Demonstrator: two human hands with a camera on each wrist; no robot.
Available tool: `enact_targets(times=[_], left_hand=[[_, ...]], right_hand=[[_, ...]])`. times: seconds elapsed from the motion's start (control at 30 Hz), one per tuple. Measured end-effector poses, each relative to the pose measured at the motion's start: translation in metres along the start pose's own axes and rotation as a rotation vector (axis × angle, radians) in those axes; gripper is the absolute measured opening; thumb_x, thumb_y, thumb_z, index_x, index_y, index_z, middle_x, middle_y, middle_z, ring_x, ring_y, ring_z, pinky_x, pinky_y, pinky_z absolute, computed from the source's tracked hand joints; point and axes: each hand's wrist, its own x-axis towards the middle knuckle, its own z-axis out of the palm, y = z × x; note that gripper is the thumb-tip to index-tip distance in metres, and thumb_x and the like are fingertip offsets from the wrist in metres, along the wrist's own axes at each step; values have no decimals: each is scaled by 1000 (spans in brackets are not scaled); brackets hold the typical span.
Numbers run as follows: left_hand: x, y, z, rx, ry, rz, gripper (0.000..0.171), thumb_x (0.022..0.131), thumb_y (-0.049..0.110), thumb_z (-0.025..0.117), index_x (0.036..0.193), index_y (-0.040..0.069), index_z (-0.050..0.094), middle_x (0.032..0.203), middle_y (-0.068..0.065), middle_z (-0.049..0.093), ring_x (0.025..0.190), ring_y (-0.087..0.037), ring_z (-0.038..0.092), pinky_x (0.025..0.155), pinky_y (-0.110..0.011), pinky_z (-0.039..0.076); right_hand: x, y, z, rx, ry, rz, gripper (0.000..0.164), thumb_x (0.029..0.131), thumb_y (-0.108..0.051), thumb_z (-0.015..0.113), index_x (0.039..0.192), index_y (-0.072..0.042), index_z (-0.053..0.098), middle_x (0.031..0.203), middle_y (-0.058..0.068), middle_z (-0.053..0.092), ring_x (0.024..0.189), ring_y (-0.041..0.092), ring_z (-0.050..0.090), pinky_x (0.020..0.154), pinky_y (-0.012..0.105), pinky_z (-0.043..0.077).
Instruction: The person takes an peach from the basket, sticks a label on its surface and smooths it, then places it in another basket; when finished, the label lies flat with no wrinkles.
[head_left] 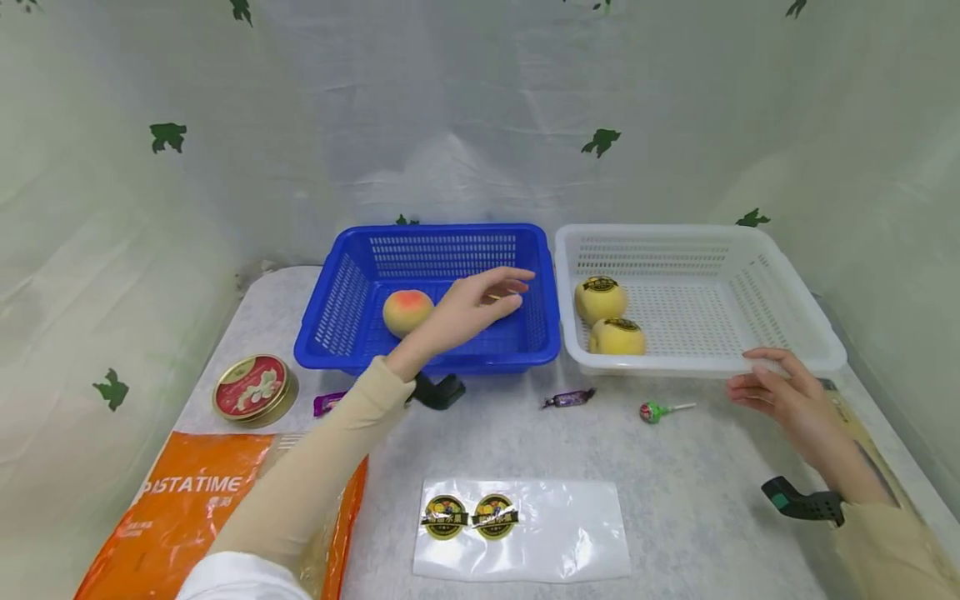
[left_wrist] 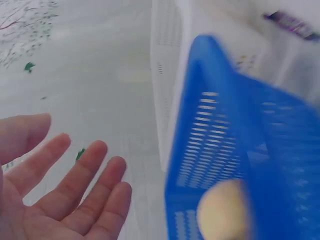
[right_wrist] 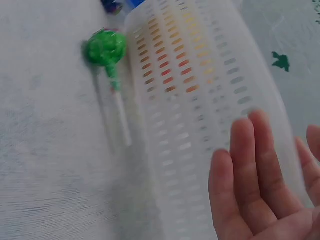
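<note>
Head view puts the left hand (head_left: 483, 302) above the right half of the blue basket (head_left: 510, 361), its fingers slack, extended and empty, pointing toward the white basket (head_left: 697, 365). One peach (head_left: 406, 313) sits in the blue basket, to the left of that hand and near its wrist. What matters most in the layout, I judge, is that the peach lies behind the left fingers, not ahead of them; it is round, with no clear long axis, and the left hand is far nearer to it than the right.

The right hand (head_left: 787, 404) is by the white basket's near right corner, its fingers relaxed and grasping nothing; I cannot tell whether they touch the rim. Two yellow fruits (head_left: 601, 300) with dark labels sit at the white basket's left end. On the counter (head_left: 697, 483), a lollipop (head_left: 652, 412) lies left of the right fingers, its stick running sideways with the free end toward them.
</note>
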Motion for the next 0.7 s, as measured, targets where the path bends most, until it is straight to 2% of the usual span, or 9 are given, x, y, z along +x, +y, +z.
enact_targets(times=[0.17, 0.27, 0.33, 0.5, 0.7], left_hand=[[-59, -9, -8, -200, 48, -60, 39, 93, 18, 50, 130, 10, 45, 118, -8, 55, 111, -26, 49, 93, -33, 40], [-88, -15, -8, -256, 67, -129, 41, 93, 20, 51, 132, 15, 43, 118, -11, 55, 111, -26, 50, 93, -33, 40], [-104, -20, -7, -294, 81, -163, 42, 92, 19, 52, 133, 16, 42, 118, -14, 55, 109, -25, 52, 92, -33, 41], [-131, -35, -5, -356, 125, -232, 46, 93, 19, 51, 136, 18, 36, 114, -17, 56, 102, -27, 56, 89, -35, 44], [-144, -53, -8, -393, 194, -310, 51, 93, 22, 50, 140, 21, 29, 116, -19, 55, 105, -38, 53, 86, -39, 45]], right_hand=[[3, -22, 13, -109, -57, 43, 28, 97, -2, 32, 125, -3, 36, 93, 11, 66, 83, 19, 63, 73, 24, 50], [12, -37, 29, -208, -94, 53, 32, 97, -3, 34, 129, -3, 33, 98, 10, 64, 86, 20, 62, 76, 24, 49], [22, -43, 42, -239, -128, 21, 33, 96, -1, 35, 129, -3, 34, 100, 11, 63, 86, 21, 61, 77, 25, 49], [56, -54, 78, -290, -194, -47, 31, 95, -1, 40, 126, -4, 40, 104, 17, 59, 88, 25, 60, 76, 30, 50], [108, -60, 126, -295, -248, -39, 30, 94, -12, 47, 124, -8, 44, 114, 20, 53, 99, 29, 55, 79, 33, 50]])
